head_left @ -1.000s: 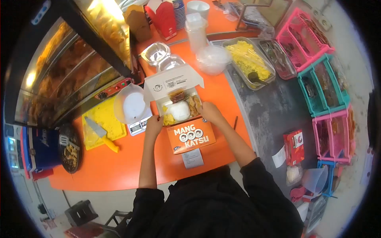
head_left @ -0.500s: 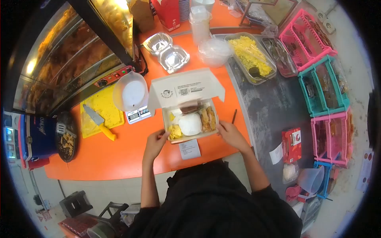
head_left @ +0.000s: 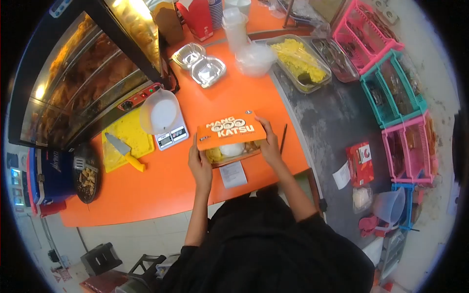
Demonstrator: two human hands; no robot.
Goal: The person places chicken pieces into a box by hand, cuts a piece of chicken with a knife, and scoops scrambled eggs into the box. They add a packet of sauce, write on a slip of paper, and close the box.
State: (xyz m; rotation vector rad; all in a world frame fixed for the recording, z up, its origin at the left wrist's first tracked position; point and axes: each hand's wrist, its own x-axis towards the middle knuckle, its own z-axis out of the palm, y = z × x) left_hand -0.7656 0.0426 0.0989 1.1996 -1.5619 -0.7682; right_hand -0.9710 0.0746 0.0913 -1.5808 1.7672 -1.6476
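A cardboard meal box (head_left: 232,128) sits on the orange counter in front of me, its orange lid swung most of the way down. Under the lid's front edge I see white rice (head_left: 233,149), yellow scrambled egg (head_left: 214,155) at the left and a little of the brown fried pieces at the right. My left hand (head_left: 200,167) grips the box's left side. At the right side, my right hand (head_left: 267,143) has its fingers closed on the lid's corner and the box. A printed receipt (head_left: 233,175) lies just in front of the box.
Left are a kitchen scale (head_left: 172,138) with a bowl, a knife (head_left: 126,152) on a yellow cutting board (head_left: 110,155) and a heated display case (head_left: 83,73). Foil containers (head_left: 207,71) stand behind the box. A tray of egg (head_left: 298,58) and a pen (head_left: 284,138) are right.
The lid has come forward and down over the food, showing its orange printed top. Both hands have shifted up the box's sides, the right one onto the lid's corner.
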